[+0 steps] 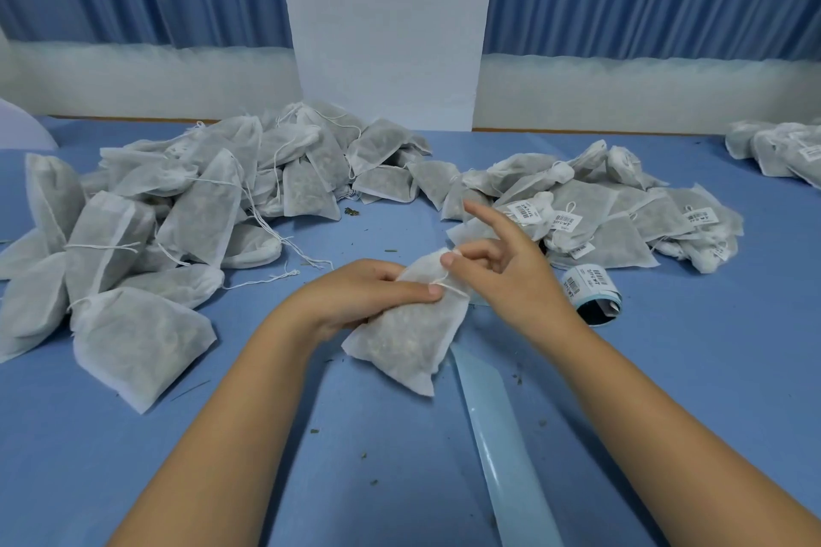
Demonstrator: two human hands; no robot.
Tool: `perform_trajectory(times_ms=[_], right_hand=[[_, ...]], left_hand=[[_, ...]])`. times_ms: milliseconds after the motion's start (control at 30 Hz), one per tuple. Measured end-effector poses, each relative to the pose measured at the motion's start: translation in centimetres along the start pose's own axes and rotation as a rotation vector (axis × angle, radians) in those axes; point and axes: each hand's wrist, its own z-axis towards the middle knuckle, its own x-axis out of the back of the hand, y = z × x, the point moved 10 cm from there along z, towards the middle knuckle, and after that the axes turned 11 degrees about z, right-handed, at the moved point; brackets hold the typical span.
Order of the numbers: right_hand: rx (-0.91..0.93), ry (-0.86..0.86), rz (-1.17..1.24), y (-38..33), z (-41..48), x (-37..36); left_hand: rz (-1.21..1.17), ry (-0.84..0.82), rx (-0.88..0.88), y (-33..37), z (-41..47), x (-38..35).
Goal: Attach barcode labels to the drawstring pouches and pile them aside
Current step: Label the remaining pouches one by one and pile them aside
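Drawstring pouch (406,340) of white mesh fabric, filled with grey-green herb, was held at the middle of the blue bench (711,369).
The left grip (355,298) was curled round the pouch's neck, thumb laid across it. The right grip (502,264) was pinched on the gathered top, index finger raised straight. An unlabelled heap of pouches (177,209) was seen left, a barcode-labelled heap (599,209) right, and a roll of barcode labels (591,289) beside the right wrist.

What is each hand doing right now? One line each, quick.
Left hand: holding the pouch, thumb across its neck.
Right hand: pinching the top of the same pouch, index finger raised.
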Motion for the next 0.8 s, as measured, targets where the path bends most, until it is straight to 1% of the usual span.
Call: perform_trajectory(times_ms=[67,167,233,300,467,567,667,800], right_hand=[[-0.034,0.028,0.047,0.3,0.0,0.3],[-0.14,0.091,0.175,1.3,0.1,1.1],[-0.206,0.103,0.275,2.0,0.1,1.3],[-0.237,0.096,0.318,2.3,0.0,1.2],[-0.161,0.166,0.252,1.3,0.4,2.0],[-0.119,0.175,0.208,0.7,0.3,1.9],[-0.089,0.137,0.144,0.2,0.2,1.6],[-0.112,0.052,0.082,0.7,0.2,0.5]], left_hand=[[0.038,-0.01,-0.021,0.3,-0.2,-0.2],[0.048,0.043,-0.046,0.7,-0.2,0.3],[0.043,0.062,-0.066,0.9,-0.2,0.6],[0.042,0.071,-0.067,0.8,-0.2,0.7],[0.019,0.126,-0.008,-0.4,0.5,1.5],[-0.007,0.137,0.01,-0.8,0.8,1.7],[-0.034,0.144,0.018,-0.9,1.0,1.7],[-0.033,0.138,0.016,-0.8,0.8,1.5]])
